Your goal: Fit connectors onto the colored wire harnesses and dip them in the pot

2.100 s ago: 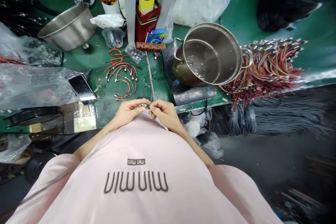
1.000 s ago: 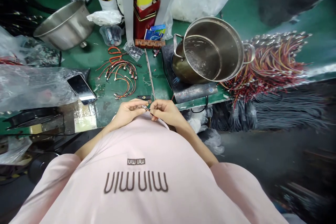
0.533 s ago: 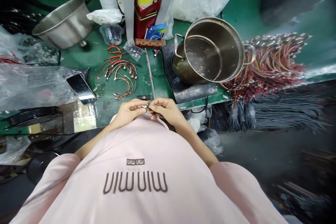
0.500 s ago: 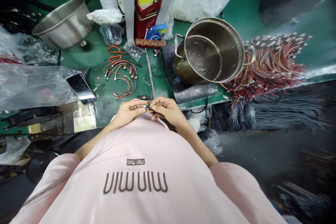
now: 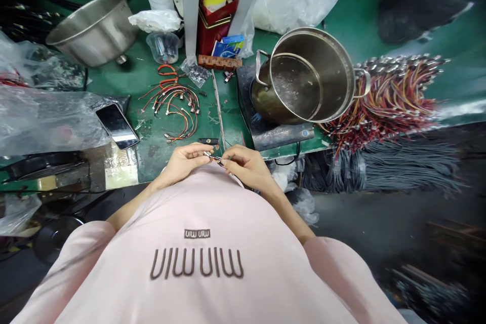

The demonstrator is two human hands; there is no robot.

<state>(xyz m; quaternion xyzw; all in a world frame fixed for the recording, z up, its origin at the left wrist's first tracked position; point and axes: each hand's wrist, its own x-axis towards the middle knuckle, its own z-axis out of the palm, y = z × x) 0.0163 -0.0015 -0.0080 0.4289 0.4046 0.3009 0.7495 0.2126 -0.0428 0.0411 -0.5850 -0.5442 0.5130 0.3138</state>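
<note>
My left hand [image 5: 185, 162] pinches the metal connector end of a small wire harness [image 5: 215, 158] at the table's front edge. The harness has thin red, yellow and black wires. My right hand [image 5: 245, 164] is closed on those wires, just right of the connector. The far ends of the wires are hidden by my fingers. Beyond my hands lies a small black piece [image 5: 208, 141] with a yellow mark. Further off, several loose wire harnesses [image 5: 186, 111] lie in a curve, with orange-handled snips [image 5: 167, 73] behind them.
A big metal pot [image 5: 304, 78] with clear liquid stands on a black hot plate [image 5: 281, 134]. Right of it lies a thick heap of wire harnesses [image 5: 387, 96]. A phone [image 5: 117, 126] rests on plastic bags at left. A steel pan [image 5: 94, 30] and grey posts [image 5: 191, 10] stand further back.
My right hand has shifted slightly right along the wires, and more of the wires showed half a second ago. My left hand keeps its pinch. The view has shifted a little.
</note>
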